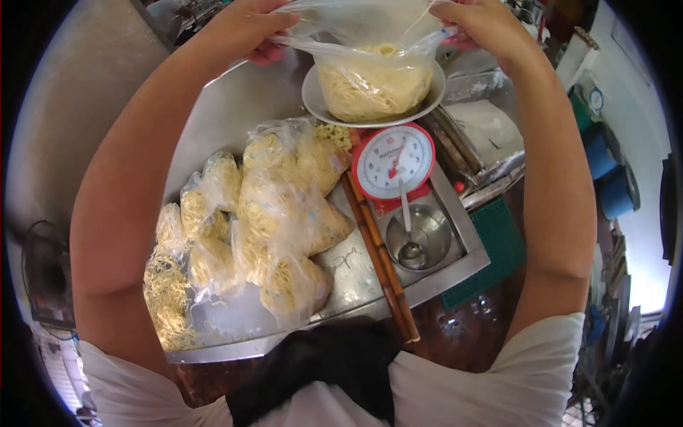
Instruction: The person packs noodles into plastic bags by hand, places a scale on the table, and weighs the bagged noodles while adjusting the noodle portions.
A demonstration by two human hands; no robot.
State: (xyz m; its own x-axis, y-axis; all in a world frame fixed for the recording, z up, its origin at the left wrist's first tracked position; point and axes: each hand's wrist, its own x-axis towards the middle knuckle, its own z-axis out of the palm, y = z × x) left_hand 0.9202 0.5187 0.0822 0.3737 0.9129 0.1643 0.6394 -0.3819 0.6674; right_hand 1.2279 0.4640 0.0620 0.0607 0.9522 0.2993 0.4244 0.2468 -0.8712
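Note:
A clear plastic bag of yellow noodles [373,85] rests in the metal pan of a red dial scale [393,162]. My left hand [255,28] grips the bag's top edge on the left, fingers closed. On the right side, my right hand [478,25] holds the opposite edge, also closed. The bag's mouth is spread between the two hands. Several knotted bags of noodles [284,206] are heaped on the steel table [348,274] below and left of the scale. Loose noodles [167,302] lie at the table's left end.
A metal bowl [435,238] with a spoon [407,220] stands below the scale. Beside it, a bamboo pole [380,260] crosses the table's front edge. A green mat [491,249] lies to the right. Blue containers [615,192] are at the far right.

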